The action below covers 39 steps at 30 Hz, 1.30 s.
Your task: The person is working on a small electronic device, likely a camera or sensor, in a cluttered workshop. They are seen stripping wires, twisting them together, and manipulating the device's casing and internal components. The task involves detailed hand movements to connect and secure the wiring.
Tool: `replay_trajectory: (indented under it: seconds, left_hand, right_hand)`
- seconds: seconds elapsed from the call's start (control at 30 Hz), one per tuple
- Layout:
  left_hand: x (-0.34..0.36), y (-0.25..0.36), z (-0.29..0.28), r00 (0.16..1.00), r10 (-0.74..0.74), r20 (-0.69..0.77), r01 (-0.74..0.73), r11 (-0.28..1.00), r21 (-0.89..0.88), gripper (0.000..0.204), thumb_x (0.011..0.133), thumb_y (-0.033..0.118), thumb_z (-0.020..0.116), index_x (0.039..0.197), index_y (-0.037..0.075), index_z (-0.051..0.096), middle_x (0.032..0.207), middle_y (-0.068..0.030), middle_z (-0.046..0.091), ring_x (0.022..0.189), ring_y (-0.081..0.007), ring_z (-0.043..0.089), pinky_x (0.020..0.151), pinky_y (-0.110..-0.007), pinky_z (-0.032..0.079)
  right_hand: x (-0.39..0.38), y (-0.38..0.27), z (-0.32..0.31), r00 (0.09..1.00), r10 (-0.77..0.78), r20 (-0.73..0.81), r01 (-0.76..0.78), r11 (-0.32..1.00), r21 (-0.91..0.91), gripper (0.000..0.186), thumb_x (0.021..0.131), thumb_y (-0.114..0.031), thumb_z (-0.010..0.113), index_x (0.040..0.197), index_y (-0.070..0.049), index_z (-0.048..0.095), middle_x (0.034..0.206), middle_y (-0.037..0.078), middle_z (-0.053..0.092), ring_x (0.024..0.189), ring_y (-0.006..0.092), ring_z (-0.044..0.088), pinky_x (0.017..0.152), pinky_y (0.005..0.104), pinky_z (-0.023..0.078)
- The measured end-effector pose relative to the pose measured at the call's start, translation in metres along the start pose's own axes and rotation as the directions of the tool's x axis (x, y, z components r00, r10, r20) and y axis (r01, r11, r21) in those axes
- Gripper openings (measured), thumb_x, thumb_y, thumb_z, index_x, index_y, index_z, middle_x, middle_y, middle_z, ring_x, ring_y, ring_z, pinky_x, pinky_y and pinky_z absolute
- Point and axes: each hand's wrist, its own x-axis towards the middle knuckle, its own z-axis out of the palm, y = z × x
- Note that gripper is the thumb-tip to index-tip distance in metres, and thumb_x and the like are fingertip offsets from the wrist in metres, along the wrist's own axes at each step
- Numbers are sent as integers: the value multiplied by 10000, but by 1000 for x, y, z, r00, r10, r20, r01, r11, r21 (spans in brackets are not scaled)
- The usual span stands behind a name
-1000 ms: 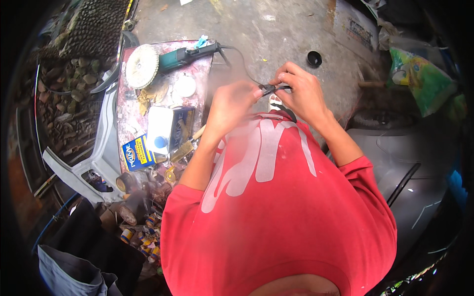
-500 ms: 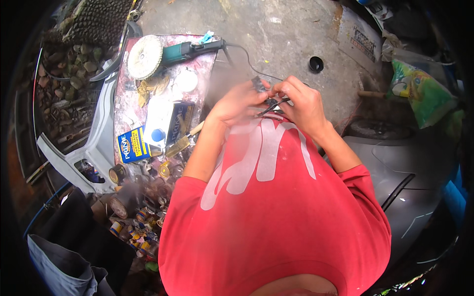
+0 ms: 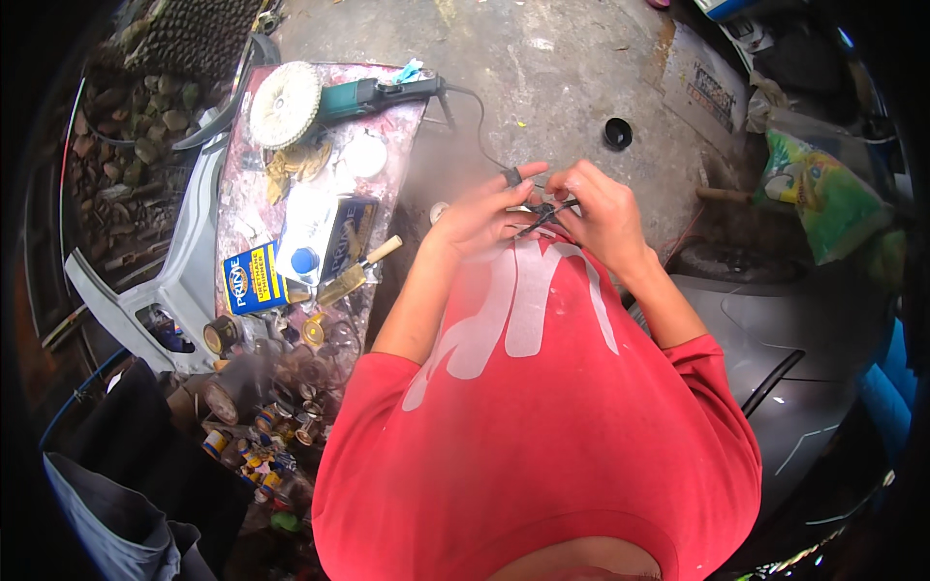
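In front of my red shirt, my left hand (image 3: 481, 214) and my right hand (image 3: 605, 215) come close together. Between them is a thin black cord-like piece (image 3: 544, 217) with crossing strands; its exact kind is too small and blurred to tell. My right fingers and thumb pinch its right end. My left fingers are bent around its other side, and a small dark block (image 3: 511, 177) shows by the left fingertips. A dark power cord (image 3: 481, 111) runs from a green polisher (image 3: 363, 96) toward my left hand; whether it joins the piece is unclear.
Left of me, a stained table (image 3: 242, 198) bears the polisher with its white pad (image 3: 286, 105), a blue-and-yellow can (image 3: 254, 279), a white container (image 3: 308, 237) and a brush (image 3: 363, 271). A black cup (image 3: 617, 134) stands on the concrete floor (image 3: 581, 77). A grey car panel (image 3: 736, 315) lies right.
My left fingers have spread a little and shifted, and the dark block has dropped slightly. Both hands stay together at the black piece. The view has shifted slightly.
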Motion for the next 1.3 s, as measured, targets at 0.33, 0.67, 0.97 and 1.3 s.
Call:
replay_trajectory:
  seconds: [0.33,0.67,0.97,1.3]
  left_hand:
    - [-23,29,18,879,429,-208,-232,766,599,614,864,16,726,1432,32,491,1052,-98,734,876,-92,671,720,-212,542]
    - [-55,24,32,735,668,116,-412,305,858,283,824,-107,676,1099,-47,716,919,-148,757,858,-157,729,759,-247,589]
    - [-86,19,38,539,658,526,-430,-322,843,216,725,-17,797,928,41,752,858,-82,765,918,-255,745,875,-394,581]
    - [-79,-16,0,486,770,413,-428,-202,881,292,745,-157,726,987,7,734,1070,-207,715,934,-250,737,745,-306,618]
  right_hand:
    - [-6,-11,-16,884,349,311,-443,840,315,246,819,-28,700,1059,-30,646,802,132,707,716,256,696,651,346,514]
    - [-3,-5,-13,705,382,597,-566,811,150,214,901,-39,608,1101,10,667,713,73,695,633,150,632,605,306,470]
    - [-17,21,17,475,440,762,-783,-183,594,355,928,-47,570,1269,55,560,813,-25,557,522,32,399,495,217,320]
    - [10,-9,9,683,372,628,-439,-478,761,505,955,-6,495,1445,59,389,856,-21,519,636,52,423,630,221,383]
